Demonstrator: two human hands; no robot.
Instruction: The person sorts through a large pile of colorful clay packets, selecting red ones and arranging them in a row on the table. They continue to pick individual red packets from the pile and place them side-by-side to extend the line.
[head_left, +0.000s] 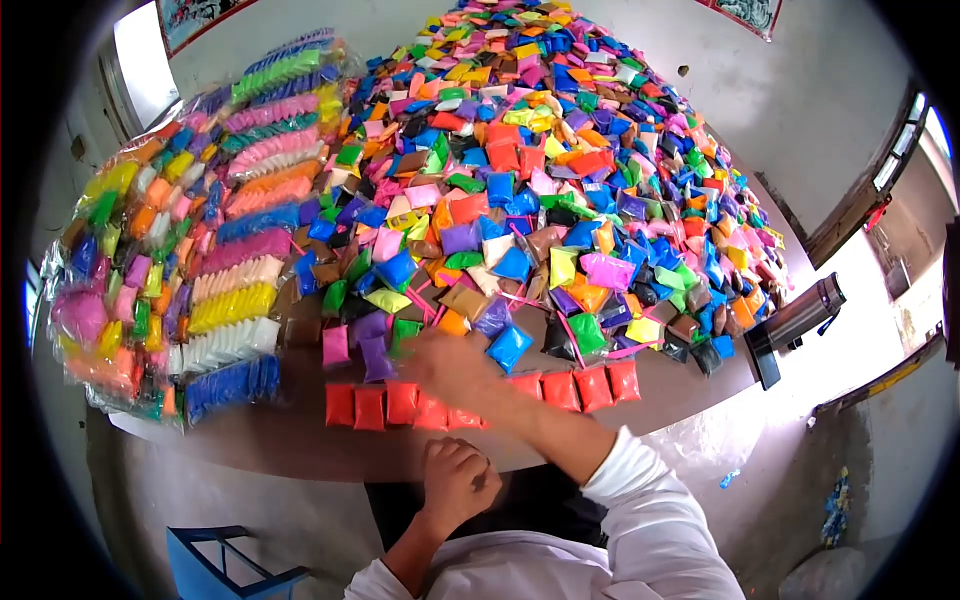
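Note:
My right hand [440, 362] reaches across the table, blurred by motion, over the row of red packets [594, 388] and beside a green packet [404, 335]; its fingers are smeared. My left hand [460, 477] is curled at the table's front edge, below the red row, and whatever its fingers may hold is hidden. The red packets lie side by side, partly covered by my right forearm. Purple packets [376, 358] and a pink packet [336, 345] lie just behind the row's left part. A blue packet [510, 348] sits right of my right hand.
A large heap of colourful packets [560, 160] covers the table's back. Sorted rows, including white packets [232, 345], and clear bags of packets [110, 290] lie at left. A dark cylinder on a stand [805, 312] is at the right edge. A blue chair [215, 565] stands below left.

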